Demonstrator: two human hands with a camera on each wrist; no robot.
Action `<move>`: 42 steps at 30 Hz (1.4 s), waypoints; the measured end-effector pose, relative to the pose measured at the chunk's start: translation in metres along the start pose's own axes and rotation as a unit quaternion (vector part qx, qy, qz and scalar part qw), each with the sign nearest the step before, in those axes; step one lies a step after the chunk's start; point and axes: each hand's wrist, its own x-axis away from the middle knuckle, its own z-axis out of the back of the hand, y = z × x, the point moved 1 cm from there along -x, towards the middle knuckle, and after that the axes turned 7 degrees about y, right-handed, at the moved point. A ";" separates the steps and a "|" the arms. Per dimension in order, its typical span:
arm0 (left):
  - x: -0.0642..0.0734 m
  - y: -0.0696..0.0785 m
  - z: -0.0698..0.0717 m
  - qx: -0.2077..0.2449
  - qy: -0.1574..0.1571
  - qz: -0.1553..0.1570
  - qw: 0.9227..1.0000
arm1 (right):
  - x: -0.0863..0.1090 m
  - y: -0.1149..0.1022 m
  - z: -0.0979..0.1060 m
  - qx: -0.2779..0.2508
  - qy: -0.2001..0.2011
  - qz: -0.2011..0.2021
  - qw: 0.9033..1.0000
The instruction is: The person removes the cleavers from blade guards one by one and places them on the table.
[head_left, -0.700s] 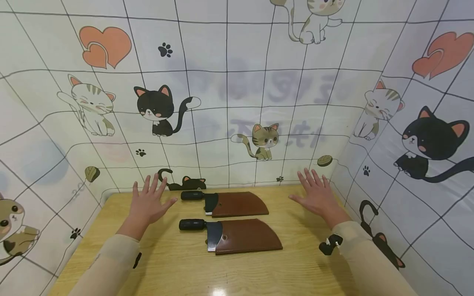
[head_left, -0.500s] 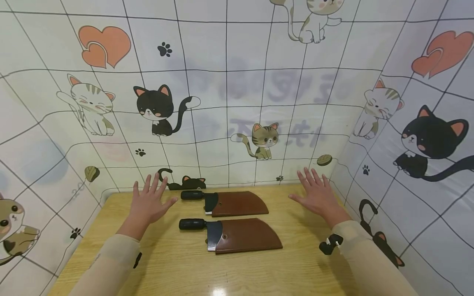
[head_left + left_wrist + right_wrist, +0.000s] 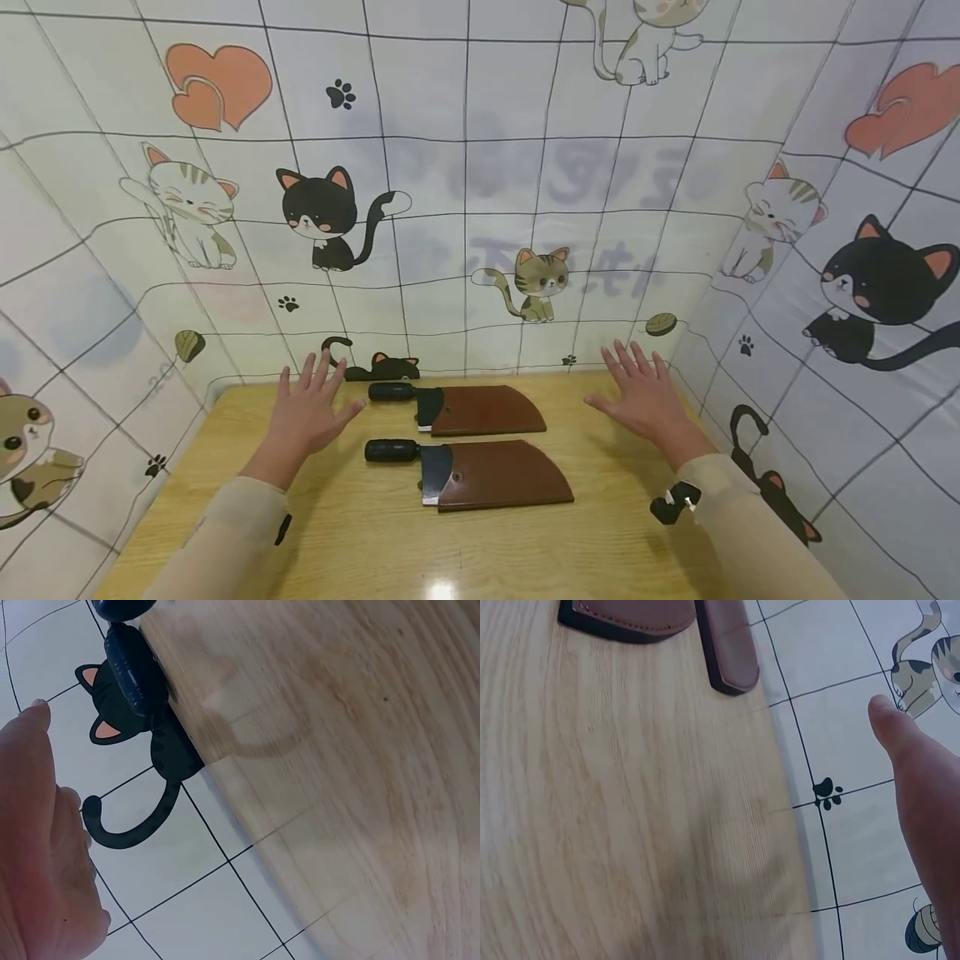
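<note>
Two cleavers in brown leather sheaths lie flat on the wooden table, one behind the other, their black handles pointing left. The front cleaver looks slightly larger than the back cleaver. Left of the handles is my left hand, fingers spread and holding nothing; the handle ends show in the left wrist view. On the other side, my right hand is also spread and holds nothing. Sheath ends appear in the right wrist view. Both hands are apart from the cleavers.
The wooden table ends at the back against a white gridded sheet printed with cats, hearts and paw prints. The sheet also rises on the left and right sides.
The head view has shifted a little. My left hand sits slightly further right in it; both hands stay spread, and the cleavers lie as before.
</note>
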 end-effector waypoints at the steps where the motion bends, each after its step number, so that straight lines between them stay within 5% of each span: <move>1: 0.000 0.001 0.000 -0.001 0.002 -0.002 1.000 | 0.001 -0.001 0.000 0.000 0.004 0.003 1.000; 22: 0.020 0.028 -0.014 0.051 0.033 -0.040 0.997 | 0.023 -0.033 -0.018 -0.042 0.076 0.081 0.993; 32: 0.025 0.043 -0.021 0.059 0.058 -0.076 0.994 | 0.034 -0.053 -0.019 -0.068 0.066 0.103 0.990; 42: 0.028 0.053 -0.028 0.129 0.033 -0.079 0.988 | 0.042 -0.072 -0.028 -0.122 0.057 0.106 0.985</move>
